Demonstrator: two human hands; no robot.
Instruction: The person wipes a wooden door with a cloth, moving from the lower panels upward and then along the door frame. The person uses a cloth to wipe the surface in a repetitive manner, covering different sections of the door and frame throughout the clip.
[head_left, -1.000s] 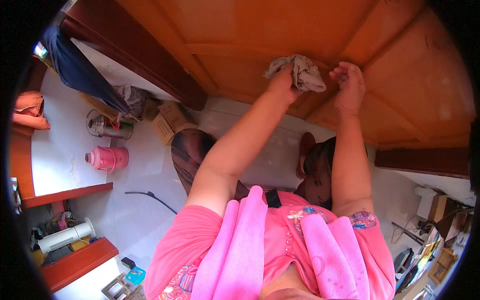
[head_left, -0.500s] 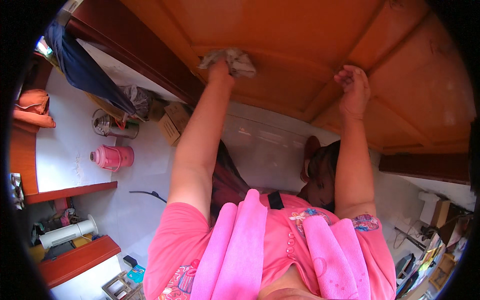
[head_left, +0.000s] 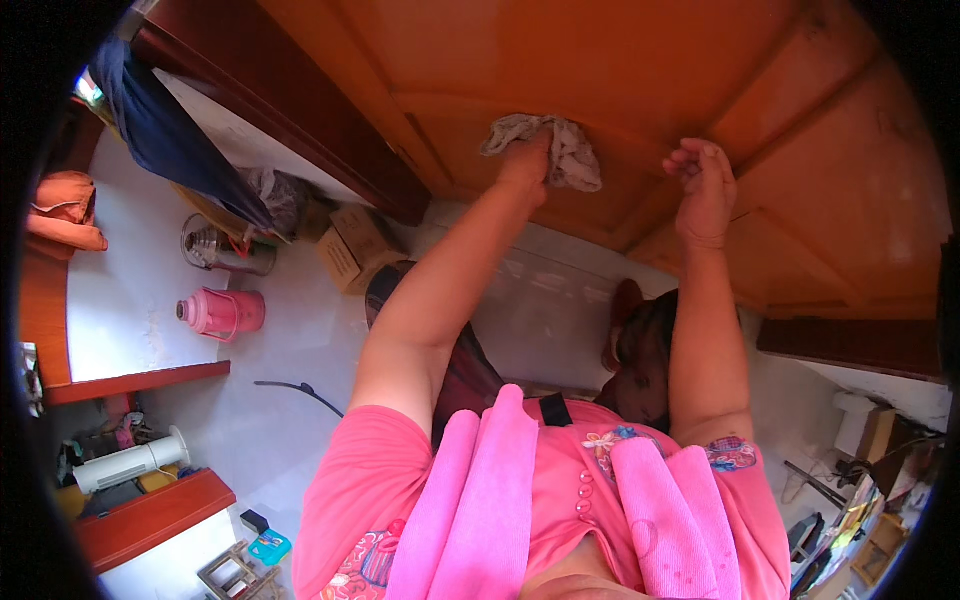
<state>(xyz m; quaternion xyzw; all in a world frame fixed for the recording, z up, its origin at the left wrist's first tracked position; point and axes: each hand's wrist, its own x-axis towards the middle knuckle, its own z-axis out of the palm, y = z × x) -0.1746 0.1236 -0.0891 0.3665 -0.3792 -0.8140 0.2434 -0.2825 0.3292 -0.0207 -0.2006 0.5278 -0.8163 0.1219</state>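
The person's left hand has its fingers closed around a crumpled, pale grey cleaning cloth, which lies against the lower part of a glossy orange-brown panelled wooden door. The cloth bunches out on both sides of the hand, most of it to the right, and sits left of the diagonal moulding that crosses the panels. The right hand is raised in front of the same door, well apart from the cloth; its fingers are loosely bent and partly open, with nothing visible in them, and whether they touch the wood cannot be told. Both bare forearms reach up from the short sleeves of a pink embroidered shirt, over which a brighter pink towel hangs in two lengths. A dark red door frame slants along the left edge of the door, and a cardboard box stands near its lower end on the pale tiled floor. Farther left are a pink thermos flask and, just beside it, a silver metal flask. A thin, curved black strip lies on the tiles near the left arm.
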